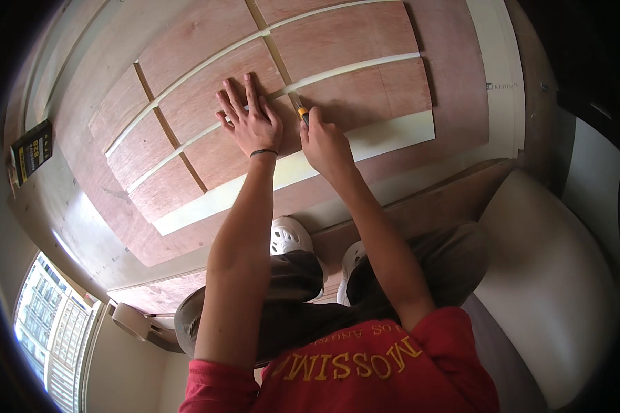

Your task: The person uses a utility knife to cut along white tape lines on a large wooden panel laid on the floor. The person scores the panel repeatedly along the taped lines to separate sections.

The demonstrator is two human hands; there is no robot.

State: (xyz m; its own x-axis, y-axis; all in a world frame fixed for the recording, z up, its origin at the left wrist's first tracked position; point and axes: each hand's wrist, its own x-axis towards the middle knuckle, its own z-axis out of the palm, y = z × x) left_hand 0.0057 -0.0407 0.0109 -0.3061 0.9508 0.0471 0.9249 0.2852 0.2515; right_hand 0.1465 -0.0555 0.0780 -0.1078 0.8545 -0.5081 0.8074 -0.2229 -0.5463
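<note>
My left hand (252, 126) lies flat with its fingers spread on a reddish plywood strip (220, 153). A dark band circles that wrist. In my right hand (326, 143) is a utility knife (302, 110) with a yellow and black body, its tip pointing away from me. The tip is at a narrow gap between the plywood pieces, close to where a pale strip (351, 67) crosses. Several plywood pieces sit in rows with pale strips between them. Along their near edge runs a wider whitish sheet (393, 135).
A black and yellow box (32, 153) lies at the far left. The larger board (455, 76) extends under the pieces. My white shoes (291, 236) are close to its near edge. A window (52, 323) is at lower left, and a pale curved surface (544, 275) stands at right.
</note>
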